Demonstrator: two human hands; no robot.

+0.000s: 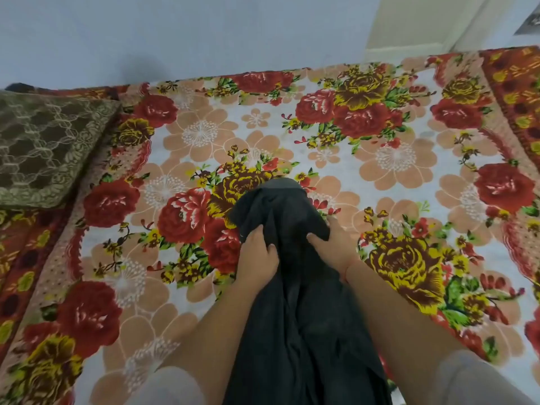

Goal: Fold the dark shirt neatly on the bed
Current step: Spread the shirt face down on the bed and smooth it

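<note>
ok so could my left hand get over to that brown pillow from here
Probably yes. The pillow lies uncovered on the left, bare bedspread between, but the left hand grips the shirt and must let go first.

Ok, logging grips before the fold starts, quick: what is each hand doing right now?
Left hand: closed, gripping the dark shirt.
Right hand: closed, gripping the same shirt.

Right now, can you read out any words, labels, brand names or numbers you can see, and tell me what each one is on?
None can be read.
Shirt: plain dark cloth, no label or print showing; the left hand and right hand grip it.
Bedsheet: flowers only, no lettering.
Brown cushion: leaf pattern, no text.
Top right corner, grey object: too blurred and cut off to tell.
</note>
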